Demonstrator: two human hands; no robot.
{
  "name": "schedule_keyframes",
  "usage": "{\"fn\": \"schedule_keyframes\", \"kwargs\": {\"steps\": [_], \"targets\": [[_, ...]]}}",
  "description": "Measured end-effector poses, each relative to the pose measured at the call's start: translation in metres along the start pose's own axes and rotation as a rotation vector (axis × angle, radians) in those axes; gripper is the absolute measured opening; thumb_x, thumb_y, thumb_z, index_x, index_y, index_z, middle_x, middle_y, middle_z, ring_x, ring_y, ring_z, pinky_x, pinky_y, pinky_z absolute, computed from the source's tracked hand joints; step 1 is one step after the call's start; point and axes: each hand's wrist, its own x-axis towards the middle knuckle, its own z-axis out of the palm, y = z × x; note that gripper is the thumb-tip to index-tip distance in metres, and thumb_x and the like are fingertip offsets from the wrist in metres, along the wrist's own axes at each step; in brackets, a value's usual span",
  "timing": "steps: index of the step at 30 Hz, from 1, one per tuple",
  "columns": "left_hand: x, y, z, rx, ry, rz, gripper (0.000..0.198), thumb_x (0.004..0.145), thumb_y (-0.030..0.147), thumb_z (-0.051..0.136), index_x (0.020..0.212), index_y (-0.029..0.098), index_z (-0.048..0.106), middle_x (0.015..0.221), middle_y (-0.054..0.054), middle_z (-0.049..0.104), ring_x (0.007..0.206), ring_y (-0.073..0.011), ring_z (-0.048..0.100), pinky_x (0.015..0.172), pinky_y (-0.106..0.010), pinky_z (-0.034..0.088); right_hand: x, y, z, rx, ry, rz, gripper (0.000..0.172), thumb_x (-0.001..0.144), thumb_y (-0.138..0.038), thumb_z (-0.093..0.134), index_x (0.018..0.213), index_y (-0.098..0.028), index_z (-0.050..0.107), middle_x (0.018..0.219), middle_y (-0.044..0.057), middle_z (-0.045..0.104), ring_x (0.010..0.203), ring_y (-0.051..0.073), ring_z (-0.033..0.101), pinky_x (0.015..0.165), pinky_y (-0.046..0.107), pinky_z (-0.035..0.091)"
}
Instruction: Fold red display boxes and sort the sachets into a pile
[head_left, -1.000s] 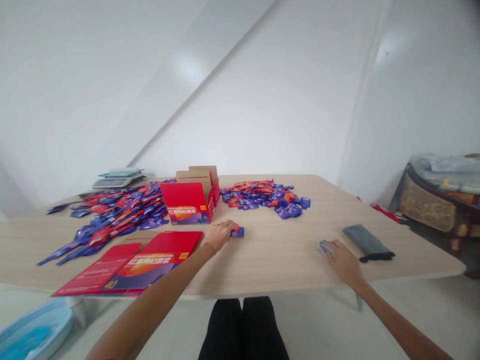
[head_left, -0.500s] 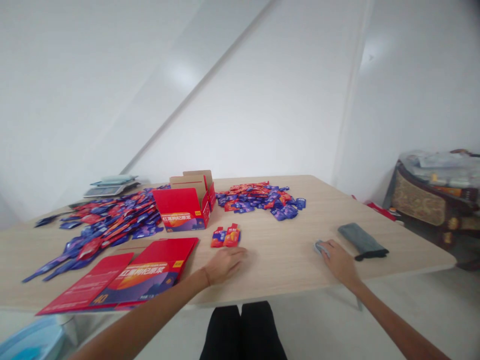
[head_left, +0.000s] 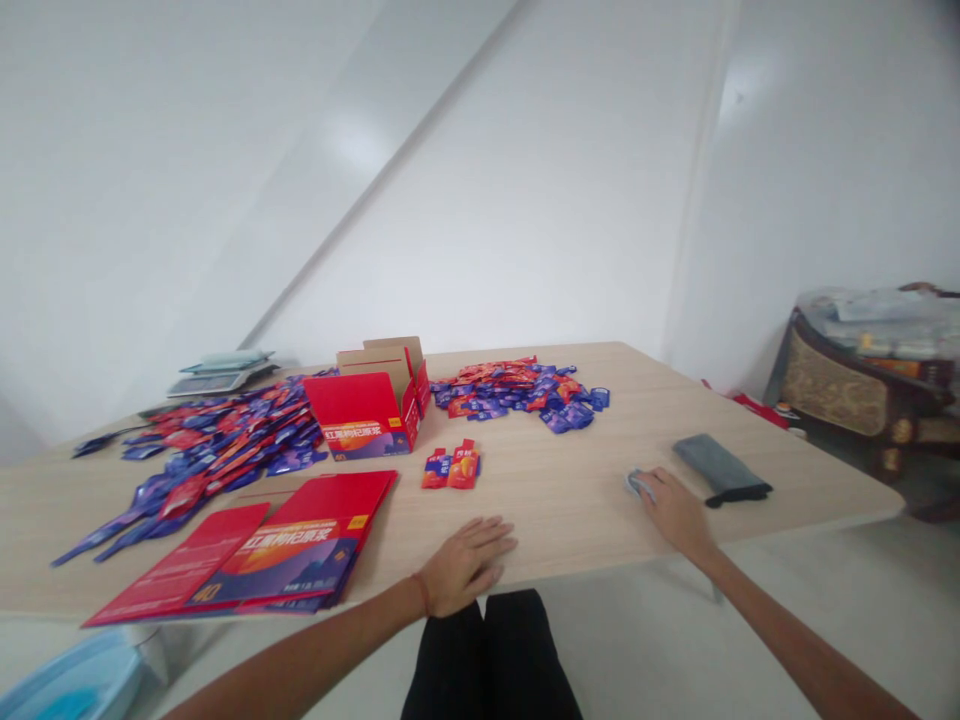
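Left hand palm down, fingers stretched, at the desk's near edge | right hand gripping a pale wad, gray cloth beside it | sachets lying beyond the left

The left forearm reaches in from the lower left, running almost straight into the wrist. The left hand is palm down, its fingers extended and slightly parted, pointing rightward, thumb on the near side. The right forearm slants in from the lower right; the right hand, well apart and farther forward, angles inward with bent fingers.
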Motion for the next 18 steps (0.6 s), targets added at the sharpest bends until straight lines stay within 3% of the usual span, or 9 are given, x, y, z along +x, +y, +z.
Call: {"fn": "schedule_keyframes", "kwargs": {"steps": [18], "targets": [[0.0007, -0.0002, 0.0011, 0.068, -0.007, 0.026, 0.055, 0.103, 0.03, 0.049, 0.157, 0.026, 0.042, 0.164, -0.008, 0.04, 0.154, -0.0249, 0.033, 0.125, -0.05, 0.03, 0.0005, -0.0054, -0.0066, -0.022, -0.019, 0.024, 0.034, 0.098, -0.024, 0.044, 0.121, -0.024, 0.07, 0.115, 0.009, 0.066, 0.102, 0.023, 0.061, 0.081, 0.031, 0.046]]}}
